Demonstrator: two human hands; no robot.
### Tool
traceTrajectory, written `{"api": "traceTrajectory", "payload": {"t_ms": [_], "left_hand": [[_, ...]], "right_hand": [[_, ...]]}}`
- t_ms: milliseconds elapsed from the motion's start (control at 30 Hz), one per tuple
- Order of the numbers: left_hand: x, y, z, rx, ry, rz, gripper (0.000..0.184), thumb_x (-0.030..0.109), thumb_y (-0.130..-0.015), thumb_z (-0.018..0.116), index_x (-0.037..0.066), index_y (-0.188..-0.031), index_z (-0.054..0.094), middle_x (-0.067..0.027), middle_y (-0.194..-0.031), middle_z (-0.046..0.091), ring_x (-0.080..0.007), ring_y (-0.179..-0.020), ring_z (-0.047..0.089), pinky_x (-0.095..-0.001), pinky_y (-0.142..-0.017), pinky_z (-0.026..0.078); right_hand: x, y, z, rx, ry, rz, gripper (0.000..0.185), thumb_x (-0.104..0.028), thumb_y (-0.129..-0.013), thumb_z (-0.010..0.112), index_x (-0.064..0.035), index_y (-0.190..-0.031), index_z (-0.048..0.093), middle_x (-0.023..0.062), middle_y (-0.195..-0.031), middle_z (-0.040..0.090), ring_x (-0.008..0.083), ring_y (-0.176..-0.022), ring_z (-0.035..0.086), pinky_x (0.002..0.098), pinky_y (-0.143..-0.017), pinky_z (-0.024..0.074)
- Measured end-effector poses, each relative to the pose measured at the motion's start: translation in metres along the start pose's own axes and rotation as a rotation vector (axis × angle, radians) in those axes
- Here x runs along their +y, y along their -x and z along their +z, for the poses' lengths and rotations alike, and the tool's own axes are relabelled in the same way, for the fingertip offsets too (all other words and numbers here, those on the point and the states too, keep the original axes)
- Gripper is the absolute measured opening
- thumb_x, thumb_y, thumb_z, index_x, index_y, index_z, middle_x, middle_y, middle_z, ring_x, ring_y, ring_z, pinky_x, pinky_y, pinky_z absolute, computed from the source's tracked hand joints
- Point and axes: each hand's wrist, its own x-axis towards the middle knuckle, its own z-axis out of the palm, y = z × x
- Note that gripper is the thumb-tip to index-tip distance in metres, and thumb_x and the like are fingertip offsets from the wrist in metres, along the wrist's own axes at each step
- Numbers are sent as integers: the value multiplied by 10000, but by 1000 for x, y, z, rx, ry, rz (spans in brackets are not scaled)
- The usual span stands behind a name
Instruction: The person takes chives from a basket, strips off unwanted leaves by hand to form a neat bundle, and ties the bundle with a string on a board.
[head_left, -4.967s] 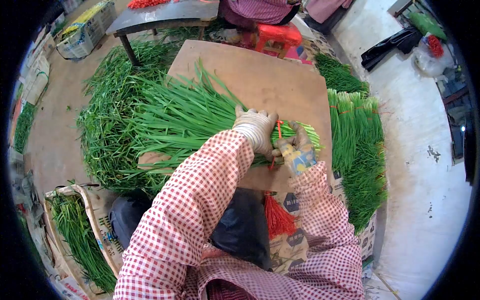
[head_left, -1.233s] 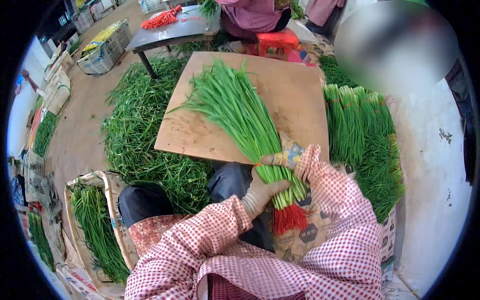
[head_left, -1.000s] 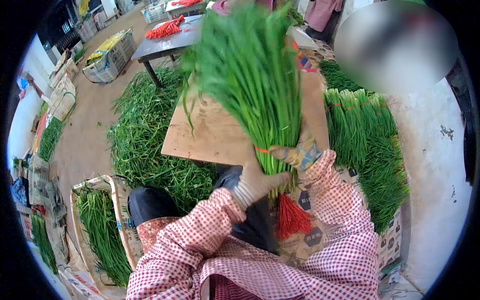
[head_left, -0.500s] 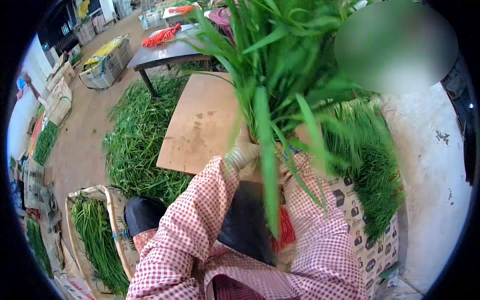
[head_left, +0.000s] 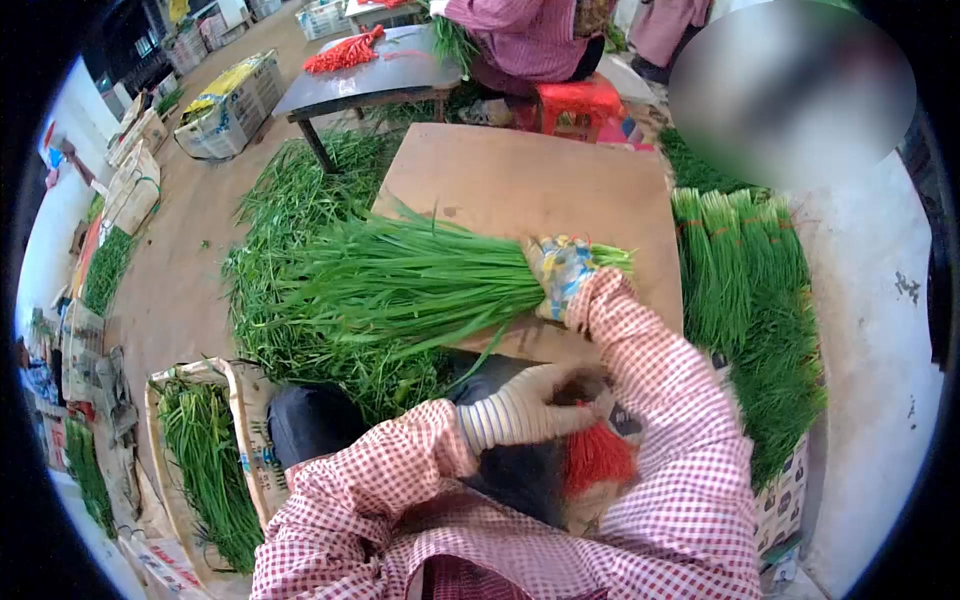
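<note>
A bunch of long green chives [head_left: 430, 275] lies flat across the brown board [head_left: 520, 175], leaves pointing left and cut ends to the right. My right hand [head_left: 562, 272], in a patterned glove, is closed around the bunch near its stem end. Below the board's front edge, my left hand [head_left: 525, 405] wears a pale glove with a striped cuff. Its fingers are curled at the top of a hanging bundle of red ties [head_left: 598, 458] by my lap; motion blurs the fingertips.
Tied chive bundles [head_left: 740, 240] are stacked to the right beside a white wall. Loose greens [head_left: 300, 250] heap on the floor at left, near a crate [head_left: 245, 440] of greens. Ahead, a person in a pink top [head_left: 520, 40] sits by a dark table [head_left: 350, 80].
The chives have come down from upright, blurred in front of me, to lying on the board. My left hand has left the bunch and moved down to the red ties.
</note>
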Motion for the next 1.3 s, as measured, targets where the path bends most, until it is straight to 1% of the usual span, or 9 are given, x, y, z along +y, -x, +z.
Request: {"api": "traceTrajectory", "payload": {"t_ms": [167,300,433,633,833,967,1033,1100,1300], "left_hand": [[28,8,-11,-163,-401,450,402,80,-800,618,18,-1185,519,-189,-1077,591,-315,-1011,583,-375,-876,469],[28,-9,-34,272,-906,601,537,52,-685,688,-20,-1186,510,-214,-1108,572,-390,-1060,551,-421,-929,450],[-10,-55,-62,458,-1427,331,892,214,-649,741,0,-1377,274,-204,-1297,440,-379,-1231,404,-501,-1058,288],[-5,-97,-85,307,-1639,-70,854,262,-651,749,63,-1356,309,-154,-1296,459,-322,-1226,429,-514,-1045,287],[-9,-101,-92,336,-1627,-43,777,315,-658,725,88,-1307,364,-126,-1229,507,-302,-1172,480,-478,-978,352],[21,-110,-101,60,-1471,-322,904,359,-603,767,126,-1359,328,-110,-1253,488,-308,-1173,481,-448,-964,380],[21,-115,-96,39,-1621,-438,975,348,-603,769,147,-1413,264,-108,-1277,471,-312,-1187,470,-476,-960,382],[9,-112,-97,74,-1587,-393,1034,352,-590,779,157,-1440,223,-117,-1350,426,-323,-1232,435,-526,-993,346],[5,-115,-89,222,-1520,-435,910,292,-692,733,160,-1437,227,-97,-1466,313,-338,-1323,338,-594,-1050,254]], "right_hand": [[9,47,-6,302,155,4,854,-298,-709,721,-12,-1392,296,184,-1315,449,362,-1221,426,454,-1037,329],[-2,92,2,137,15,236,596,-243,-747,673,-17,-1243,435,182,-1131,554,365,-1031,552,438,-862,472],[-4,108,55,69,-508,333,273,-228,-869,553,-75,-1093,576,208,-889,612,358,-839,598,443,-747,475],[-20,120,75,235,-864,102,239,-262,-898,560,-29,-931,597,206,-789,584,370,-741,579,433,-639,454],[-10,39,83,1035,-912,-368,230,-279,-912,538,-58,-910,604,140,-832,592,259,-749,589,373,-600,496],[-27,15,42,841,-2425,29,246,-316,-919,527,-86,-903,613,80,-772,603,215,-616,553,313,-523,463],[-21,25,18,500,-2694,391,236,-274,-888,591,-87,-755,537,-20,-643,497,100,-541,480,204,-481,370],[-36,24,18,573,-2290,587,276,-302,-880,591,-91,-707,552,-31,-578,460,80,-445,368,232,-440,283],[-66,79,67,563,-2083,345,339,-361,-889,563,-48,-787,642,24,-695,601,127,-612,537,270,-593,421]]}}
